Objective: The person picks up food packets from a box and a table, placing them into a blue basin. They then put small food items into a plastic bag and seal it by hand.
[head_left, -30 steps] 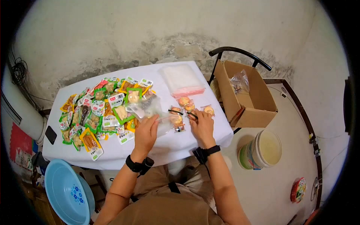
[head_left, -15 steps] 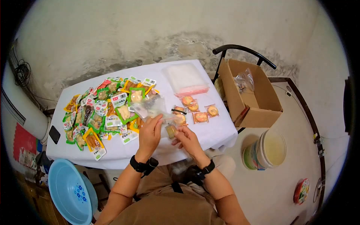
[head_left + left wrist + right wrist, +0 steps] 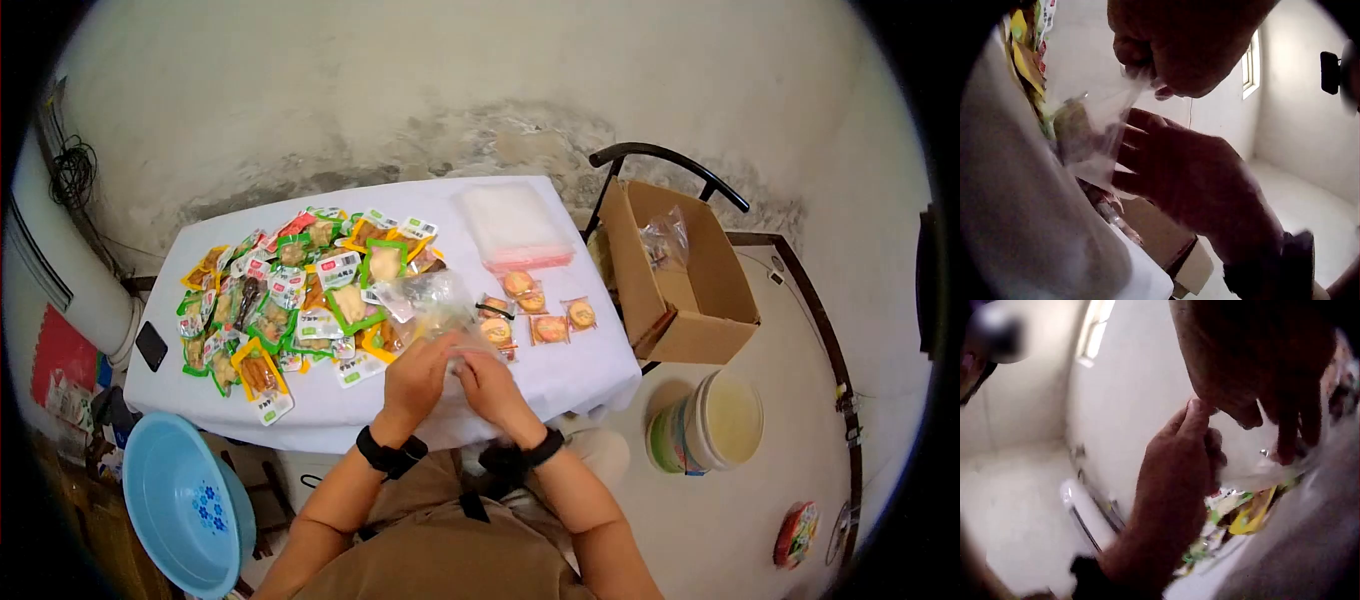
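Note:
My left hand (image 3: 415, 380) pinches the mouth edge of a clear plastic bag (image 3: 428, 298), which lies out over the table toward the packets. The fingers of my right hand (image 3: 490, 385) reach into the bag's mouth; in the left wrist view they look fairly straight behind the film. Inside the bag a brownish-green packet (image 3: 1074, 128) shows just ahead of those fingertips. Several wrapped round biscuits (image 3: 548, 328) lie right of the hands, one with a black strip across it. Left of the bag spreads a pile of snack packets (image 3: 270, 320) in green, yellow and white wrapping.
A stack of clear bags with pink edges (image 3: 512, 225) lies at the back right of the white-clothed table (image 3: 330, 420). A cardboard box (image 3: 705, 335) rests on a chair to the right, above a bucket (image 3: 735, 420). A blue basin (image 3: 170, 520) and a phone (image 3: 151, 345) are at left.
My right hand picked up a small packet from among the biscuits, brought it left and put it into the bag's mouth. The left hand kept hold of the bag.

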The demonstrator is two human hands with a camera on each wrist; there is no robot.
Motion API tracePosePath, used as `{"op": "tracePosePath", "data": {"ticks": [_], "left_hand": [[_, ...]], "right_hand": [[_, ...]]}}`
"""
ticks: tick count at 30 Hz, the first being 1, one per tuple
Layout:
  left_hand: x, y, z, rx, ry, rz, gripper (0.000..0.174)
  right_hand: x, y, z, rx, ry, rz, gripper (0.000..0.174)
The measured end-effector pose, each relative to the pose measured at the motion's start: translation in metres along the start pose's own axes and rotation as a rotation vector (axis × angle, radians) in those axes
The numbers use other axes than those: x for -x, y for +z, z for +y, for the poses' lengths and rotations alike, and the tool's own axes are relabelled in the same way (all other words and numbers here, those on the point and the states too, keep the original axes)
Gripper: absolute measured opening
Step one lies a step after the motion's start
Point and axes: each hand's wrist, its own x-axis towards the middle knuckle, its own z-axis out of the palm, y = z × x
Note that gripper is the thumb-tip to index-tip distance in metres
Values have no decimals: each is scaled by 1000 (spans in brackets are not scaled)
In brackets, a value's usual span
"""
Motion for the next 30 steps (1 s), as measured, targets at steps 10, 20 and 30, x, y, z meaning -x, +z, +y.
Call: {"op": "tracePosePath", "data": {"ticks": [10,20,30], "left_hand": [[-129,-27,-8,-154,114,-114,18],[-137,-39,9,-221,341,99,19],[-10,16,-9,-14,168,-156,15]], "right_hand": [[-81,-71,-42,774,-237,325,58],[-85,-96,-69,743,-357,332,61],[55,-39,30,135,-57,541,19]]}}
